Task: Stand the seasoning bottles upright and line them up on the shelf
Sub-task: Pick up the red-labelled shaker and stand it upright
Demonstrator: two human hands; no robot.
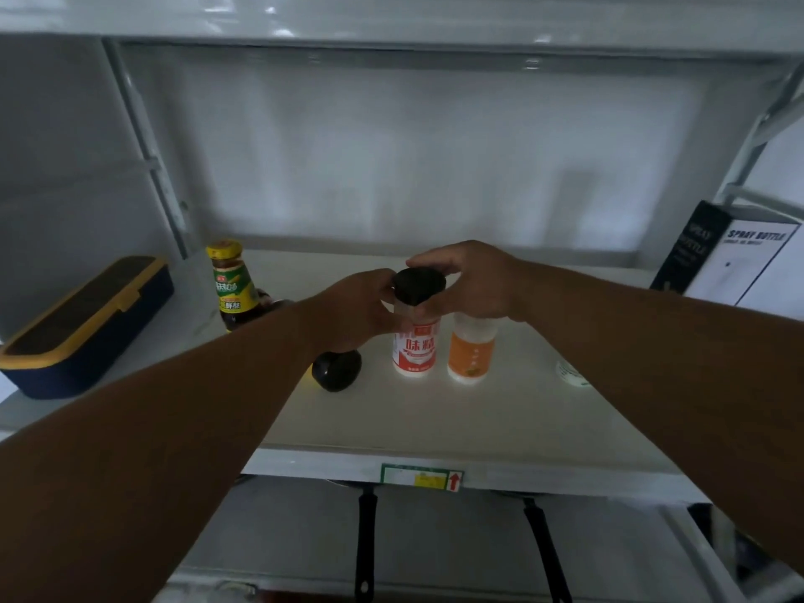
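Both hands meet on the red-labelled bottle (pixel 414 341), which stands upright mid-shelf (pixel 435 411). Left hand (pixel 354 311) wraps its upper body, fingers curled round it; right hand (pixel 467 278) comes over the top, fingers pinching the black cap (pixel 418 285). Likely reason: one hand steadies while the other seats or nudges the bottle into line. Just right of it, an orange-labelled bottle (pixel 470 348) stands upright, nearly touching, so a row is forming. Left and further back, a dark sauce bottle (pixel 230 284) with yellow cap is upright too. Just left of the red one and nearer the shelf edge, a black-capped bottle (pixel 336 370) seems to lie on its side, mostly hidden under the left wrist. Count: four bottles seen, three upright, one apparently down. Far left sits one navy and yellow box (pixel 82 328); far right, one spray bottle carton (pixel 735 263).
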